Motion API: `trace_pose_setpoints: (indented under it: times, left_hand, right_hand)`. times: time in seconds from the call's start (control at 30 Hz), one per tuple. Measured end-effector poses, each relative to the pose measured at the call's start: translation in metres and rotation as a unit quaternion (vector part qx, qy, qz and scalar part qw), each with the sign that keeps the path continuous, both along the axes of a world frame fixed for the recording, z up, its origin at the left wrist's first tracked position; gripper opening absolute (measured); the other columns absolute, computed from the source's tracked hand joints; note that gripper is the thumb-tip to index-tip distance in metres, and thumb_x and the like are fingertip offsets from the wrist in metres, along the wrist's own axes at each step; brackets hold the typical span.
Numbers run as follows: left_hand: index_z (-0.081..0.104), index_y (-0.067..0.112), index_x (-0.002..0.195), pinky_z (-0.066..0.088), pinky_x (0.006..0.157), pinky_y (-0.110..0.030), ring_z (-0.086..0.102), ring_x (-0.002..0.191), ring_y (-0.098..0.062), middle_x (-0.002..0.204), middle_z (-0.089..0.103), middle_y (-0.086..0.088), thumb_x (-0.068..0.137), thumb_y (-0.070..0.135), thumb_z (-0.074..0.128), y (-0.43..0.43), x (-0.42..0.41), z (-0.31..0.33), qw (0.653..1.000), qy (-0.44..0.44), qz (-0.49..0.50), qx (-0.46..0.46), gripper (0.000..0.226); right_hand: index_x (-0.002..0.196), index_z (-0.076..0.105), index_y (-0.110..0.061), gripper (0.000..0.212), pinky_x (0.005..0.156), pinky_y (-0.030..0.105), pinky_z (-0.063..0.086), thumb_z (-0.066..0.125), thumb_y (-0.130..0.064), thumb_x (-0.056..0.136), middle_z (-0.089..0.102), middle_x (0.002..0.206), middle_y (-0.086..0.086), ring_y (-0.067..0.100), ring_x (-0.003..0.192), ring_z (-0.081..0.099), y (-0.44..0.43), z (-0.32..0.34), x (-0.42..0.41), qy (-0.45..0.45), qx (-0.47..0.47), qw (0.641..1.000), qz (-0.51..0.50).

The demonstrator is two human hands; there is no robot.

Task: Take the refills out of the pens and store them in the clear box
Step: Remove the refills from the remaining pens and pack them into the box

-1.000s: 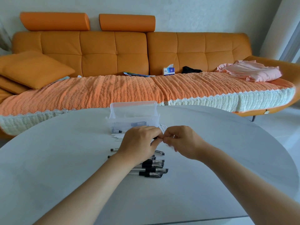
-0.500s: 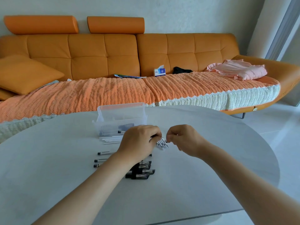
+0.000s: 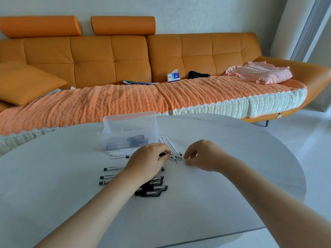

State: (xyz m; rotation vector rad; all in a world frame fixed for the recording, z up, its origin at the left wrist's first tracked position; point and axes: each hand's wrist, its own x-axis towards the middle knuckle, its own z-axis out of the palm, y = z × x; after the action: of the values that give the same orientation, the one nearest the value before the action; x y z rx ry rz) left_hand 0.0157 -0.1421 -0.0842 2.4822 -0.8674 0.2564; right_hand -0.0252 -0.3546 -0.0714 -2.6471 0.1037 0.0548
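Just in front of the clear box (image 3: 129, 116), the left hand (image 3: 148, 162) is pinching a thin dark refill (image 3: 167, 154) between thumb and fingertips, its tip sticking out toward the right hand (image 3: 204, 154). That hand is hovering a little apart with thumb and forefinger curled close; whether they are holding anything cannot be told. A second ago both hands were meeting over one pen, and now they are drawing apart. So the refill is apparently coming free of its barrel and is waiting to go into the box, which is standing just beyond on the table (image 3: 232, 158) with some dark things lying inside. Counting outward, about six white barrels (image 3: 169, 145) are fanning out beside the box's right corner, near the right hand. About five white sticks (image 3: 120, 152) are lying in front of the box. Three capped pens (image 3: 111, 168) are showing their ends left of the left wrist, and roughly five black caps (image 3: 154, 193) are peeking out below it, partly hidden.
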Motion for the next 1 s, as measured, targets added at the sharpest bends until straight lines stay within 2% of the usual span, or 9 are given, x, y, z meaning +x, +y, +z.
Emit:
trace_pose_setpoints:
  times: [0.1, 0.2, 0.3, 0.43, 0.53, 0.63, 0.73, 0.9, 1.0]
  left_hand:
    - [0.067, 0.032, 0.099, 0.050, 0.077, -0.030, 0.058, 0.090, -0.004, 0.098, 0.066, 0.018, 0.093, 0.035, 0.060, 0.002, 0.002, -0.001, 1.000, 0.010, -0.002, -0.007, 0.010]
    - [0.068, 0.029, 0.099, 0.049, 0.079, -0.029, 0.059, 0.090, -0.005, 0.098, 0.066, 0.016, 0.094, 0.034, 0.059, 0.003, 0.004, 0.000, 1.000, 0.020, -0.007, -0.018, 0.011]
    - [0.068, 0.026, 0.100, 0.049, 0.079, -0.030, 0.059, 0.090, -0.007, 0.098, 0.067, 0.014, 0.094, 0.032, 0.060, 0.003, 0.004, 0.000, 0.999, 0.023, -0.012, -0.025, 0.012]
    - [0.068, 0.026, 0.100, 0.049, 0.079, -0.029, 0.059, 0.090, -0.007, 0.098, 0.067, 0.014, 0.094, 0.031, 0.059, 0.004, 0.004, 0.000, 0.999, 0.025, -0.013, -0.029, 0.012]
    - [0.068, 0.028, 0.101, 0.048, 0.077, -0.027, 0.058, 0.089, -0.006, 0.099, 0.066, 0.015, 0.094, 0.032, 0.059, 0.006, 0.005, 0.000, 0.999, 0.027, -0.013, -0.028, 0.012]
    - [0.068, 0.028, 0.101, 0.049, 0.078, -0.028, 0.059, 0.090, -0.007, 0.099, 0.066, 0.014, 0.094, 0.032, 0.059, 0.005, 0.005, 0.000, 0.999, 0.030, -0.013, -0.029, 0.013]
    - [0.068, 0.027, 0.102, 0.050, 0.081, -0.030, 0.059, 0.093, -0.008, 0.101, 0.067, 0.013, 0.094, 0.033, 0.058, 0.006, 0.004, 0.000, 0.999, 0.031, -0.013, -0.029, 0.014]
    - [0.068, 0.028, 0.102, 0.051, 0.083, -0.034, 0.060, 0.094, -0.007, 0.101, 0.067, 0.014, 0.094, 0.034, 0.059, 0.008, 0.003, 0.000, 0.998, 0.031, -0.018, -0.041, 0.014]
    - [0.069, 0.026, 0.102, 0.050, 0.083, -0.032, 0.060, 0.093, -0.005, 0.100, 0.068, 0.015, 0.093, 0.034, 0.060, 0.012, 0.003, 0.000, 0.998, 0.018, -0.018, -0.059, 0.015]
  right_hand:
    - [0.090, 0.071, -0.039, 0.011, 0.072, 0.023, 0.053, 0.069, -0.033, 0.082, 0.066, 0.089, -0.016, 0.006, 0.080, 0.063, -0.003, 0.001, 0.004, 0.000, 0.011, 1.000, 0.003]
    - [0.104, 0.067, -0.038, 0.018, 0.064, 0.023, 0.046, 0.058, -0.028, 0.092, 0.064, 0.099, -0.014, 0.004, 0.073, 0.057, -0.003, -0.001, 0.010, -0.032, -0.011, 0.999, -0.008]
    - [0.112, 0.063, -0.043, 0.028, 0.058, 0.022, 0.040, 0.052, -0.022, 0.097, 0.062, 0.102, -0.016, 0.001, 0.068, 0.051, 0.002, -0.003, 0.014, -0.061, -0.031, 0.997, 0.026]
    - [0.106, 0.069, -0.043, 0.023, 0.073, 0.027, 0.046, 0.061, -0.027, 0.093, 0.061, 0.104, -0.017, 0.008, 0.088, 0.056, 0.005, -0.003, 0.018, -0.057, -0.048, 0.995, 0.062]
    - [0.101, 0.072, -0.041, 0.014, 0.071, 0.026, 0.041, 0.064, -0.033, 0.092, 0.062, 0.107, -0.016, 0.006, 0.090, 0.051, 0.003, -0.005, 0.020, -0.059, -0.075, 0.994, 0.059]
    - [0.102, 0.072, -0.037, 0.014, 0.073, 0.025, 0.038, 0.063, -0.031, 0.093, 0.062, 0.109, -0.016, 0.006, 0.091, 0.048, 0.001, -0.004, 0.022, -0.057, -0.079, 0.994, 0.046]
    - [0.106, 0.072, -0.033, 0.016, 0.073, 0.024, 0.038, 0.063, -0.029, 0.094, 0.058, 0.103, -0.016, 0.006, 0.090, 0.048, -0.001, -0.003, 0.022, -0.041, -0.077, 0.995, 0.037]
    - [0.097, 0.072, -0.029, 0.009, 0.072, 0.027, 0.045, 0.066, -0.031, 0.091, 0.064, 0.102, -0.009, 0.012, 0.089, 0.057, -0.002, -0.002, 0.022, -0.050, -0.070, 0.996, 0.030]
    - [0.090, 0.070, -0.031, 0.005, 0.061, 0.021, 0.041, 0.068, -0.035, 0.090, 0.068, 0.094, -0.013, 0.000, 0.072, 0.055, 0.004, 0.001, 0.020, -0.105, -0.004, 0.994, 0.027]
